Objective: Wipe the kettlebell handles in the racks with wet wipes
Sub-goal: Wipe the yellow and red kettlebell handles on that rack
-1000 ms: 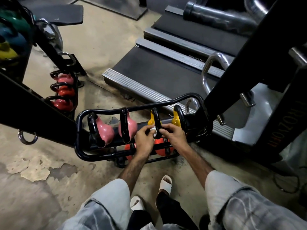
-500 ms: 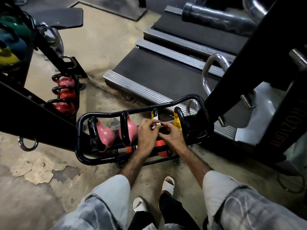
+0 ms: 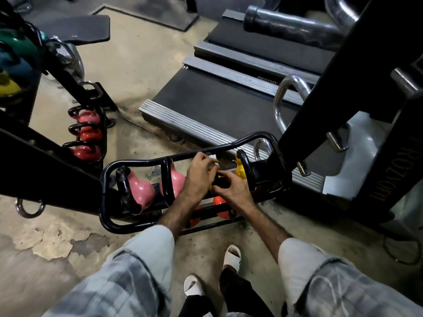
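A low black rack (image 3: 107, 216) holds two pink kettlebells (image 3: 142, 191) on the left and yellow kettlebells (image 3: 240, 171) on the right, all with black handles. My left hand (image 3: 200, 170) pinches a white wet wipe (image 3: 212, 157) over the top of the handle of the inner yellow kettlebell, which both hands mostly hide. My right hand (image 3: 231, 188) grips the lower part of that same handle. Red kettlebells (image 3: 219, 202) sit on the shelf below.
A second rack (image 3: 85, 133) at the left holds pink and red kettlebells. A treadmill deck (image 3: 206, 104) lies just behind the rack. A black machine frame (image 3: 320, 99) slants across the right. My sandalled feet (image 3: 231, 259) stand on cracked concrete floor.
My left hand has slid the wipe up the handle from its lower part to its top. My right hand stayed low on the handle.
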`<state>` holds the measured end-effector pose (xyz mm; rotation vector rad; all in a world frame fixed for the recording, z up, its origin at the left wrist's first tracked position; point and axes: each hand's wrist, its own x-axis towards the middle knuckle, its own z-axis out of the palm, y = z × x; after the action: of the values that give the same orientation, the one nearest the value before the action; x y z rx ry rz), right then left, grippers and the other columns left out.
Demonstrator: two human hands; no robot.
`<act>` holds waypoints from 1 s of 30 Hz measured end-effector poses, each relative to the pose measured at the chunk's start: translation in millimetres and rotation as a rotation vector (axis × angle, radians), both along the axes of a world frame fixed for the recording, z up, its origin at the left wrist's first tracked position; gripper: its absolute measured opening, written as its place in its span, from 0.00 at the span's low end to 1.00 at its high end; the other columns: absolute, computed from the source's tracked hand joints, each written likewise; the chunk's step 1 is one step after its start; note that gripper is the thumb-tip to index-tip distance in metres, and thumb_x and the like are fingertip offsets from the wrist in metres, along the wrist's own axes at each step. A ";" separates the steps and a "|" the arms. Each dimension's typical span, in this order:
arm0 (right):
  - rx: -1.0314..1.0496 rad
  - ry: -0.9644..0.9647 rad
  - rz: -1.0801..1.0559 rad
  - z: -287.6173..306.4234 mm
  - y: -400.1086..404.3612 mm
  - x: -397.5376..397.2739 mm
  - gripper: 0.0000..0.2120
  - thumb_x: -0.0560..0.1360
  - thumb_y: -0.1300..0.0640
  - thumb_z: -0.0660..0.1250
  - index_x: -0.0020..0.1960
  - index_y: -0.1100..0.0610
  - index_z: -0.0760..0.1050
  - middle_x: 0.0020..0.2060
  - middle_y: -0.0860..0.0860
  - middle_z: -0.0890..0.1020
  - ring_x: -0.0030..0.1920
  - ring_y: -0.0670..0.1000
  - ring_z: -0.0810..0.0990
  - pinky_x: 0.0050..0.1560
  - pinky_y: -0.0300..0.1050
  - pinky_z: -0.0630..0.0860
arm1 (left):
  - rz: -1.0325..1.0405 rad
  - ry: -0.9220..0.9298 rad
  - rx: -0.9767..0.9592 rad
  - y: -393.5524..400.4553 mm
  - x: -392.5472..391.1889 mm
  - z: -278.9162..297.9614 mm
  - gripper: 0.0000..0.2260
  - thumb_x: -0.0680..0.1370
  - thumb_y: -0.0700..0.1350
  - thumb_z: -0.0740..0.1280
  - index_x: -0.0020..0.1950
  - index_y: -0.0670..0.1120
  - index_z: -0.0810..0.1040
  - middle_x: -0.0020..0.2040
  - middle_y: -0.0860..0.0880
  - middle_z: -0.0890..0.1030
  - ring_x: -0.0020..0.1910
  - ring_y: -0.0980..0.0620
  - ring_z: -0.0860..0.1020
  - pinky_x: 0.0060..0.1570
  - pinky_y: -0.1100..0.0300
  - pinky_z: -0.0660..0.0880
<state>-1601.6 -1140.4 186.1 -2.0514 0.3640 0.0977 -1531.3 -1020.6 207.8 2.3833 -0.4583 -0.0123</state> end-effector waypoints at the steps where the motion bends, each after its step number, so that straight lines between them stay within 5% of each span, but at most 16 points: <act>1: -0.011 0.013 0.013 0.8 -0.8 0.5 0.23 0.70 0.57 0.75 0.64 0.56 0.77 0.53 0.45 0.82 0.50 0.33 0.75 0.48 0.16 0.64 | 0.045 0.032 0.001 -3.7 10.6 0.8 0.07 0.75 0.42 0.69 0.51 0.43 0.83 0.49 0.45 0.77 0.47 0.51 0.77 0.46 0.69 0.68; 9: -0.039 0.062 0.050 8.3 -4.9 10.0 0.28 0.71 0.51 0.74 0.70 0.49 0.72 0.50 0.45 0.80 0.52 0.42 0.77 0.41 0.17 0.64 | 0.196 0.208 -0.061 -3.2 22.4 2.7 0.08 0.73 0.44 0.70 0.50 0.44 0.84 0.48 0.45 0.83 0.49 0.49 0.80 0.49 0.63 0.71; 15: -0.039 0.056 0.064 11.5 -5.2 11.0 0.29 0.71 0.50 0.74 0.70 0.47 0.71 0.52 0.45 0.81 0.48 0.40 0.76 0.51 0.31 0.71 | 0.179 0.252 -0.064 -9.0 46.1 4.0 0.09 0.74 0.44 0.69 0.52 0.43 0.84 0.49 0.44 0.84 0.51 0.49 0.81 0.48 0.64 0.70; 20: -0.058 0.019 0.105 8.8 -8.4 8.6 0.28 0.72 0.52 0.73 0.71 0.48 0.71 0.56 0.47 0.82 0.49 0.39 0.76 0.43 0.17 0.64 | 0.209 0.412 -0.012 -10.8 69.8 -11.2 0.11 0.78 0.45 0.64 0.51 0.41 0.84 0.49 0.41 0.84 0.52 0.45 0.81 0.52 0.57 0.73; 27: -0.026 -0.005 0.071 10.4 -7.9 9.6 0.27 0.72 0.53 0.74 0.70 0.49 0.73 0.50 0.47 0.81 0.47 0.40 0.76 0.43 0.17 0.64 | 0.343 0.444 -0.186 -3.8 51.5 -13.4 0.08 0.73 0.47 0.70 0.46 0.44 0.85 0.42 0.47 0.85 0.46 0.49 0.83 0.52 0.56 0.78; 30: -0.022 0.006 0.058 8.9 -6.8 12.3 0.28 0.71 0.52 0.74 0.70 0.47 0.72 0.50 0.44 0.81 0.47 0.41 0.78 0.50 0.24 0.70 | 0.366 0.463 -0.257 -4.6 41.1 -11.4 0.06 0.71 0.48 0.71 0.44 0.47 0.84 0.39 0.52 0.85 0.44 0.53 0.83 0.51 0.59 0.78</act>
<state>-1589.4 -1147.2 195.1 -2.0838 0.3110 0.1356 -1490.2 -1025.2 196.5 2.0881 0.1864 -0.3127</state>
